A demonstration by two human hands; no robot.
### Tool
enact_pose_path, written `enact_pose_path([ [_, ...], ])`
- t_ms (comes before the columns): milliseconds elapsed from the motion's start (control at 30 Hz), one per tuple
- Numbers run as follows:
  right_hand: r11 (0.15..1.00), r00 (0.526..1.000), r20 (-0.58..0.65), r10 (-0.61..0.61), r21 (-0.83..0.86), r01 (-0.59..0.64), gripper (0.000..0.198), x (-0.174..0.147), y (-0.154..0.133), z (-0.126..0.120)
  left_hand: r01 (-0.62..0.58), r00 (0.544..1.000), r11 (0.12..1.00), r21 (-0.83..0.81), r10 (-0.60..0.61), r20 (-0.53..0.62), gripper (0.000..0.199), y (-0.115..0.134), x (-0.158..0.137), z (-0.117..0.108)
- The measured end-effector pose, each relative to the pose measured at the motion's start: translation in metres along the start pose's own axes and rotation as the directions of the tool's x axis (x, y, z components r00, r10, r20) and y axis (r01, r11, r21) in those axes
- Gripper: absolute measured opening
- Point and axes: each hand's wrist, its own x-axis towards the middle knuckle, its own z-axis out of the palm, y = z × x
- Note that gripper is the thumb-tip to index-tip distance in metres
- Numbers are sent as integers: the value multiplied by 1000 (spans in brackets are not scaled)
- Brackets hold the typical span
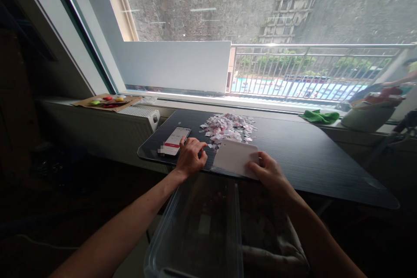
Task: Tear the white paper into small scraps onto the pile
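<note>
Tabletop [293, 160] looks wood-grained, satin. Scraps [226, 127] look papery, matt. Flat sheet [233, 156]: smooth, matt. Phone screen [175, 137]: glossy. Bin [239, 226]: clear, smooth plastic.

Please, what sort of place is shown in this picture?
Probably a room in a home or small workshop: a dark table holding paper scraps stands by a large window, with a metal railing outside.

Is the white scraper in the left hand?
No, the right hand grips the white scraper by its right edge.
</note>
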Motion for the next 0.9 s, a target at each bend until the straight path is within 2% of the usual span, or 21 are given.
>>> enact_pose_path([
  [100, 1000, 1000, -28, -3, -23, 2, 32, 1, 0, -2, 2, 1000, 1000, 2, -2, 7, 21, 0, 0, 0],
  [300, 999, 998, 56, -6, -46, 8, 30, 0, 3, 0, 8, 1000, 1000, 6, -8, 17, 21, 1, 0, -1],
  [433, 999, 998, 63, -8, -46, 10, 29, -6, -5, 4, 5, 1000, 1000, 6, -5, 15, 21, 1, 0, -1],
  [567, 989, 991, 92, -100, -97, 109, 27, -15, -11, 2, 6, 1000, 1000, 7, -6, 19, 22, 1, 0, -1],
  [667, 940, 969, -62, -240, -266, 215, 28, -20, -9, -11, 1, 1000, 1000, 10, -2, 22, 21, 1, -1, -2],
  [733, 900, 929, -206, -309, -379, 215, 29, -20, -5, -25, -13, 1000, 1000, 20, 13, 23, 20, 1, -1, -2],
  [800, 893, 894, -313, -321, -414, 176, 31, -17, 0, -39, -53, 998, 997, 49, 51, 42, 19, 2, 0, -3],
  [900, 920, 864, -414, -286, -371, 127, 35, -9, 7, -53, -143, 984, 984, 104, 131, 120, 16, 8, 7, -5],
])
